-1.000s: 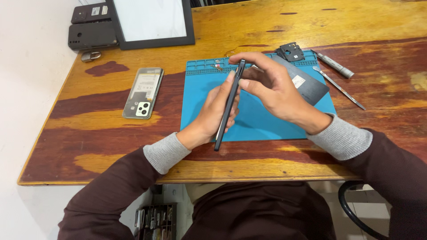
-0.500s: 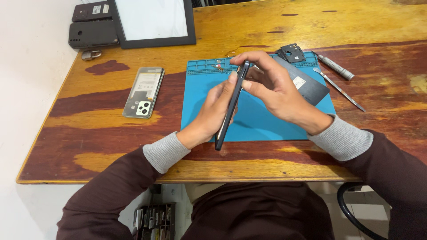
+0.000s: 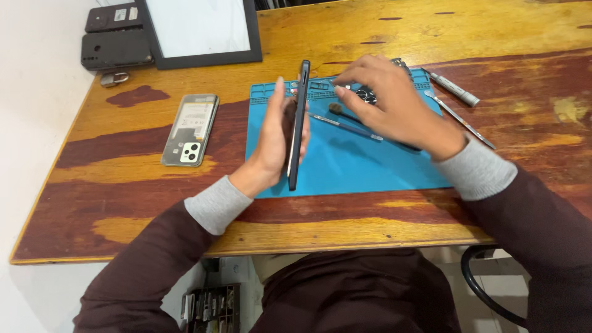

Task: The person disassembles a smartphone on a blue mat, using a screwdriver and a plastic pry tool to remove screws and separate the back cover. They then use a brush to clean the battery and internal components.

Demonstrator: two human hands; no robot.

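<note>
My left hand (image 3: 276,139) holds a thin dark phone (image 3: 298,125) on edge above the blue work mat (image 3: 345,161). My right hand (image 3: 388,105) hovers over the mat's far side, fingers spread and holding nothing that I can see, its fingertips close to the mat's small tray section. Under it lie a small brush (image 3: 345,115) and a thin metal tool (image 3: 345,127). Beneath its fingers a dark camera part (image 3: 365,95) shows.
A phone back cover (image 3: 190,129) lies to the left on the wooden table (image 3: 123,172). At the far left are two dark phones (image 3: 116,37) and a framed white panel (image 3: 200,28). A silver pen-like driver (image 3: 453,88) and tweezers (image 3: 459,117) lie on the right.
My right hand has let go of the phone and moved right, toward the mat's far edge. My left hand now holds the phone alone, more upright.
</note>
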